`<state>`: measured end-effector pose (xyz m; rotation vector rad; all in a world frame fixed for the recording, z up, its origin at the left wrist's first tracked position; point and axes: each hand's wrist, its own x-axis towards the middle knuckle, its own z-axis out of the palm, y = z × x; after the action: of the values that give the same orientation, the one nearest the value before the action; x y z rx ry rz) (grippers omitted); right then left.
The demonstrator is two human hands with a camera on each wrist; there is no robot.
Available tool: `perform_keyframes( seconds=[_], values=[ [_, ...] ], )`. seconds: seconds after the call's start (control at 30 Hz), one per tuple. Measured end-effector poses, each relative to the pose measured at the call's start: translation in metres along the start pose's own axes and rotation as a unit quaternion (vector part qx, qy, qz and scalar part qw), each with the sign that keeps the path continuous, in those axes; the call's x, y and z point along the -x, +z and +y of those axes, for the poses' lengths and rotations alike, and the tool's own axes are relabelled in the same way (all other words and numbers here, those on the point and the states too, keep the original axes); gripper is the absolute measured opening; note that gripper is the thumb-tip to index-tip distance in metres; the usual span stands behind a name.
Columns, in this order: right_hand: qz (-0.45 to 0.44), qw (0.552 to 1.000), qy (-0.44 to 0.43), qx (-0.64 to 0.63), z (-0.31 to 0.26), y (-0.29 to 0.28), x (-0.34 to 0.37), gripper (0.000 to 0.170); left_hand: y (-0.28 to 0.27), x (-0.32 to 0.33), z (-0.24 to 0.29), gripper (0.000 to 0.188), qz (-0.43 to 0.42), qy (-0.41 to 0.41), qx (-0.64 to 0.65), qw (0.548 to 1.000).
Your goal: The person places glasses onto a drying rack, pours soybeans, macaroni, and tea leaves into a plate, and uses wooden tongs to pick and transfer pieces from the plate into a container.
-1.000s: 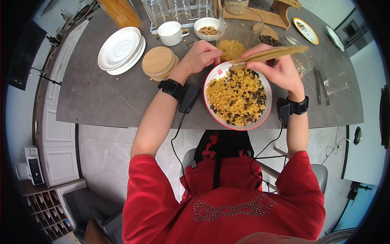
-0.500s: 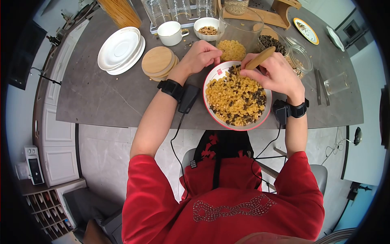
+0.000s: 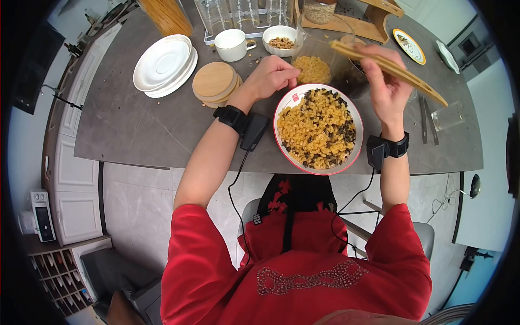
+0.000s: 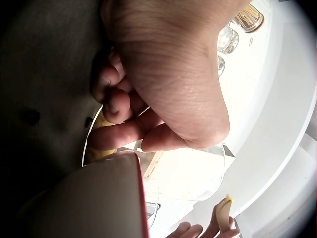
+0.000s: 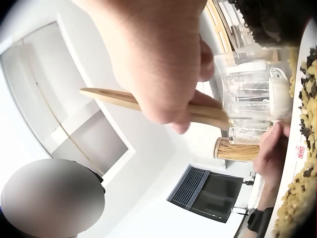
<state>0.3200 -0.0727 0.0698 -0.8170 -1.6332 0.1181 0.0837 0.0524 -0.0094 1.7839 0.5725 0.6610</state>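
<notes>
My right hand holds light wooden tongs raised beyond the bowl's far right side. At the tongs' narrow tip a small yellow piece shows in the left wrist view. The white red-rimmed bowl is filled with yellow macaroni and dark bits. My left hand has curled fingers with the fingertips right at the bowl's far left rim. Whether they grip the rim I cannot tell. Just beyond stand a glass container of yellow pasta and one with dark contents, the latter partly hidden by my right hand.
Stacked white saucers and round wooden coasters lie at the left. A white cup and a small bowl of nuts stand farther back. Metal tweezers and a small glass are at the right.
My right hand lowered the tongs into the bowl's far side, then lifted them up and away to the right. My left hand and the bowl have stayed in place.
</notes>
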Motion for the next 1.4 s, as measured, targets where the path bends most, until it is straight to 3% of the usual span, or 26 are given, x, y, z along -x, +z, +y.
perform_keyframes(
  seconds=[0.03, 0.1, 0.17, 0.23, 0.37, 0.43, 0.5, 0.57, 0.67, 0.87, 1.2, 1.27, 1.3, 1.37, 1.4],
  values=[
    [-0.002, 1.000, -0.002, -0.002, -0.001, 0.003, -0.002, 0.019, 0.000, 0.001, 0.000, 0.040, 0.001, 0.000, 0.002, 1.000],
    [0.058, 0.993, 0.107, 0.011, -0.007, 0.007, -0.005, 0.022, -0.002, 0.001, -0.001, 0.040, 0.001, -0.001, 0.003, 1.000],
    [0.059, 0.992, 0.113, 0.005, -0.007, 0.006, -0.005, 0.024, 0.000, 0.001, 0.001, 0.040, -0.004, -0.001, 0.007, 1.000],
    [0.074, 0.976, 0.200, -0.041, -0.005, 0.000, -0.003, 0.024, -0.001, 0.001, 0.003, 0.039, 0.001, 0.000, -0.006, 1.000],
    [0.013, 0.988, 0.137, -0.065, -0.009, -0.001, -0.003, 0.021, -0.001, 0.002, 0.002, 0.039, -0.003, -0.001, 0.001, 1.000],
    [-0.142, 0.987, 0.070, -0.028, -0.006, 0.001, -0.001, 0.017, 0.000, 0.001, 0.004, 0.039, 0.000, -0.007, 0.007, 1.000],
    [-0.259, 0.947, 0.160, 0.105, -0.019, 0.001, -0.003, 0.015, 0.000, 0.001, 0.003, 0.039, -0.003, -0.006, 0.004, 1.000],
    [-0.287, 0.938, 0.103, 0.165, -0.020, 0.006, -0.004, 0.021, -0.001, 0.001, 0.002, 0.039, -0.001, -0.007, 0.001, 1.000],
    [-0.326, 0.914, 0.127, 0.205, -0.013, 0.001, 0.000, 0.024, -0.001, 0.001, 0.002, 0.039, -0.001, -0.007, 0.004, 1.000],
    [-0.344, 0.925, 0.074, 0.143, -0.009, 0.004, 0.002, 0.023, -0.003, 0.000, 0.000, 0.037, -0.005, -0.011, 0.012, 1.000],
    [-0.344, 0.926, 0.033, 0.152, -0.003, 0.002, 0.004, 0.020, -0.002, 0.000, -0.001, 0.038, -0.002, -0.009, 0.001, 1.000],
    [-0.340, 0.915, 0.118, 0.184, -0.002, -0.004, 0.005, 0.017, -0.002, -0.001, 0.000, 0.037, 0.000, -0.010, 0.001, 1.000],
    [-0.341, 0.914, 0.117, 0.184, -0.004, -0.003, 0.004, 0.017, -0.002, -0.001, 0.000, 0.037, 0.001, -0.011, 0.002, 1.000],
    [-0.136, 0.988, 0.012, 0.068, -0.013, 0.004, 0.001, 0.016, -0.002, 0.000, -0.001, 0.037, 0.005, -0.012, 0.002, 1.000],
    [-0.092, 0.995, 0.023, 0.042, -0.010, 0.001, 0.003, 0.019, -0.001, 0.000, -0.001, 0.038, 0.003, -0.007, 0.001, 1.000]
  ],
)
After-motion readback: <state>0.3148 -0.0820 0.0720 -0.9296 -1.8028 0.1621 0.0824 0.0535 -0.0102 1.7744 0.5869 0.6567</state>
